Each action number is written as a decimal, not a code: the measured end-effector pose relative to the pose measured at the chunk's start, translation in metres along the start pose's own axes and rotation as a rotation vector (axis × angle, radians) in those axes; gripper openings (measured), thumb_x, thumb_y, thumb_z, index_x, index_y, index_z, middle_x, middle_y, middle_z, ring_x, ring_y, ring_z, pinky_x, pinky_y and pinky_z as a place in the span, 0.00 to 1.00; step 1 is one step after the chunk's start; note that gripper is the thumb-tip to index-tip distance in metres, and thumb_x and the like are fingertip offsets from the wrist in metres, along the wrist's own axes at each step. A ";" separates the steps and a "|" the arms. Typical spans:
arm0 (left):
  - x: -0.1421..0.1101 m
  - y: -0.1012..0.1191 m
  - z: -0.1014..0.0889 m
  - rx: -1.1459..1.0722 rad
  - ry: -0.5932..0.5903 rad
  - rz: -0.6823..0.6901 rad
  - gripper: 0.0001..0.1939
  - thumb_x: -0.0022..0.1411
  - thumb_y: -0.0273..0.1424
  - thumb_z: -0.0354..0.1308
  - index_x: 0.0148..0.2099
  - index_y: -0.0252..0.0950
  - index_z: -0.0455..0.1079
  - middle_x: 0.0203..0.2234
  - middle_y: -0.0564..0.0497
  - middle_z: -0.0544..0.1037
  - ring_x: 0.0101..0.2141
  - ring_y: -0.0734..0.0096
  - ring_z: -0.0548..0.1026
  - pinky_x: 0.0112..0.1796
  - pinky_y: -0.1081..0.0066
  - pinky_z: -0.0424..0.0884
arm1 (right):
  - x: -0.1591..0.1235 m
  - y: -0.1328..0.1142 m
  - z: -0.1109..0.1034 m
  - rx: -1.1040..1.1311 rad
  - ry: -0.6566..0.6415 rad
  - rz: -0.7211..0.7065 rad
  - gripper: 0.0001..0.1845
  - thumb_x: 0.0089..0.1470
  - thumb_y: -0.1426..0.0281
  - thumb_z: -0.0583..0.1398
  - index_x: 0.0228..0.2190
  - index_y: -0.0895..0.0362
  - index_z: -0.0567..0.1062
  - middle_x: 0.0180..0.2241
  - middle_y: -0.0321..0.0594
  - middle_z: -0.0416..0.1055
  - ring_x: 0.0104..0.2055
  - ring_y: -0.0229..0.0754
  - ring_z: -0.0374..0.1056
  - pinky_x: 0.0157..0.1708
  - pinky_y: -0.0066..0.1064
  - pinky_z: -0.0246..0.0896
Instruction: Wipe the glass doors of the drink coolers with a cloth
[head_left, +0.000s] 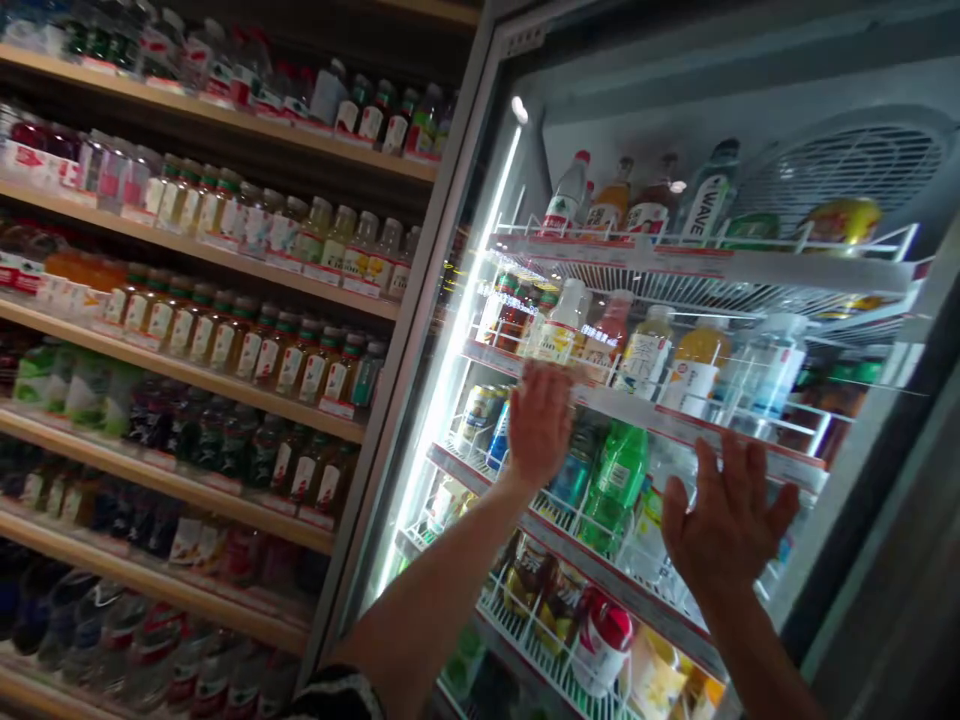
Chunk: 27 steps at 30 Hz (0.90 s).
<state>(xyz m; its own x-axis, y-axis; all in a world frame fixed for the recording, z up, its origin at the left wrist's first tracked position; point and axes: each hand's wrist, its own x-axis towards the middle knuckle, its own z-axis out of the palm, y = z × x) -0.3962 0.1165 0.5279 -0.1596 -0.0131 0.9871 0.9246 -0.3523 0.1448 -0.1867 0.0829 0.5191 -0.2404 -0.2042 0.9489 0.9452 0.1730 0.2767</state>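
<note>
My left hand is raised in front of a lit drinks fridge, its fingers pointing up and slightly blurred, with nothing in it. Just above its fingertips stands a white-capped bottle with a pale label on the second shelf. Further right, my right hand is open with fingers spread, also holding nothing. Nearest to it are a green bottle and a clear bottle. Reflections lie over the fridge front. I cannot tell whether either hand touches glass.
Wire fridge shelves with pale front rails carry bottles and cans, including a red-and-white bottle lower down. A round fan grille is at the upper right. Left of the fridge frame, wooden shelves hold rows of bottled drinks.
</note>
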 end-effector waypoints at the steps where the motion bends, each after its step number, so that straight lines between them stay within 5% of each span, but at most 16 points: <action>1: 0.005 -0.022 -0.003 0.019 0.046 -0.144 0.22 0.65 0.33 0.40 0.59 0.33 0.58 0.57 0.39 0.63 0.61 0.58 0.54 0.55 0.52 0.59 | 0.000 -0.001 0.000 -0.003 -0.002 0.006 0.29 0.57 0.64 0.51 0.58 0.61 0.59 0.59 0.52 0.57 0.63 0.53 0.50 0.60 0.49 0.36; 3: 0.013 -0.046 -0.007 0.035 0.125 -0.352 0.23 0.64 0.31 0.38 0.59 0.29 0.58 0.56 0.36 0.63 0.61 0.56 0.55 0.56 0.48 0.58 | 0.001 -0.003 -0.001 -0.007 -0.006 0.019 0.28 0.56 0.64 0.51 0.57 0.61 0.60 0.59 0.52 0.58 0.62 0.54 0.51 0.60 0.50 0.37; 5: 0.014 -0.033 -0.007 0.023 0.114 -0.327 0.23 0.64 0.31 0.39 0.59 0.30 0.58 0.57 0.38 0.63 0.61 0.56 0.53 0.57 0.49 0.56 | 0.002 -0.003 -0.001 0.000 -0.010 0.027 0.28 0.56 0.63 0.51 0.56 0.61 0.61 0.59 0.52 0.58 0.62 0.54 0.51 0.60 0.50 0.37; 6: 0.012 -0.015 -0.006 0.012 0.082 -0.244 0.22 0.64 0.33 0.41 0.58 0.34 0.60 0.57 0.43 0.64 0.62 0.60 0.52 0.59 0.53 0.55 | 0.002 -0.003 -0.001 0.007 -0.008 0.028 0.28 0.56 0.63 0.51 0.56 0.61 0.61 0.59 0.53 0.58 0.62 0.54 0.51 0.60 0.50 0.37; 9: 0.005 0.040 0.000 -0.102 -0.085 0.372 0.20 0.64 0.34 0.43 0.56 0.40 0.63 0.59 0.54 0.62 0.64 0.66 0.45 0.62 0.61 0.49 | 0.000 -0.002 -0.001 0.036 -0.001 0.026 0.28 0.56 0.64 0.50 0.57 0.61 0.61 0.58 0.53 0.58 0.62 0.54 0.51 0.60 0.50 0.36; 11: 0.010 0.044 0.001 -0.123 -0.103 0.502 0.20 0.64 0.36 0.44 0.56 0.40 0.63 0.59 0.55 0.63 0.64 0.67 0.44 0.62 0.63 0.49 | 0.000 -0.002 -0.002 0.053 -0.012 0.034 0.28 0.57 0.64 0.50 0.57 0.61 0.60 0.58 0.52 0.58 0.62 0.54 0.51 0.60 0.51 0.36; 13: 0.022 0.017 0.001 -0.102 -0.045 0.367 0.21 0.65 0.35 0.42 0.57 0.38 0.62 0.58 0.51 0.63 0.64 0.66 0.46 0.61 0.61 0.52 | 0.000 -0.004 -0.004 0.062 -0.037 0.053 0.28 0.56 0.65 0.51 0.57 0.60 0.60 0.58 0.52 0.58 0.63 0.54 0.50 0.60 0.51 0.36; 17: 0.037 -0.030 0.005 -0.034 0.140 -0.142 0.24 0.65 0.31 0.37 0.61 0.32 0.56 0.59 0.41 0.61 0.63 0.62 0.48 0.59 0.51 0.53 | 0.003 -0.009 -0.008 0.057 -0.105 0.131 0.27 0.56 0.66 0.52 0.56 0.58 0.61 0.58 0.51 0.58 0.63 0.53 0.50 0.60 0.51 0.36; 19: 0.025 -0.014 0.007 -0.034 0.136 -0.043 0.23 0.65 0.31 0.39 0.61 0.35 0.56 0.59 0.44 0.61 0.64 0.62 0.47 0.59 0.52 0.53 | 0.003 -0.010 -0.008 0.057 -0.108 0.138 0.27 0.56 0.66 0.53 0.56 0.58 0.61 0.59 0.51 0.58 0.63 0.53 0.50 0.60 0.52 0.36; 23: -0.003 0.025 0.002 -0.108 -0.070 0.487 0.21 0.63 0.35 0.45 0.58 0.43 0.60 0.59 0.53 0.62 0.64 0.64 0.47 0.60 0.58 0.53 | 0.000 -0.004 -0.004 0.056 -0.048 0.055 0.28 0.56 0.65 0.52 0.57 0.59 0.60 0.58 0.52 0.58 0.63 0.55 0.50 0.60 0.52 0.37; 25: -0.001 0.011 -0.004 -0.095 -0.071 0.412 0.22 0.63 0.34 0.44 0.59 0.42 0.59 0.59 0.51 0.62 0.63 0.63 0.48 0.60 0.57 0.53 | -0.001 -0.002 -0.002 0.054 -0.033 0.037 0.28 0.56 0.65 0.52 0.57 0.60 0.61 0.58 0.52 0.59 0.62 0.54 0.51 0.60 0.52 0.37; 27: 0.009 -0.019 -0.009 -0.068 0.004 0.102 0.23 0.64 0.31 0.42 0.61 0.39 0.57 0.60 0.47 0.60 0.63 0.61 0.48 0.59 0.55 0.54 | -0.001 -0.001 -0.002 0.058 -0.038 0.041 0.28 0.55 0.65 0.53 0.57 0.60 0.61 0.58 0.52 0.59 0.62 0.54 0.51 0.60 0.52 0.37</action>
<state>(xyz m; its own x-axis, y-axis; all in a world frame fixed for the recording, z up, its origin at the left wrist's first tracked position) -0.4184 0.1144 0.5331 -0.0671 -0.0564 0.9961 0.9107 -0.4113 0.0381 -0.1874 0.0812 0.5174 -0.2115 -0.1591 0.9643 0.9403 0.2362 0.2452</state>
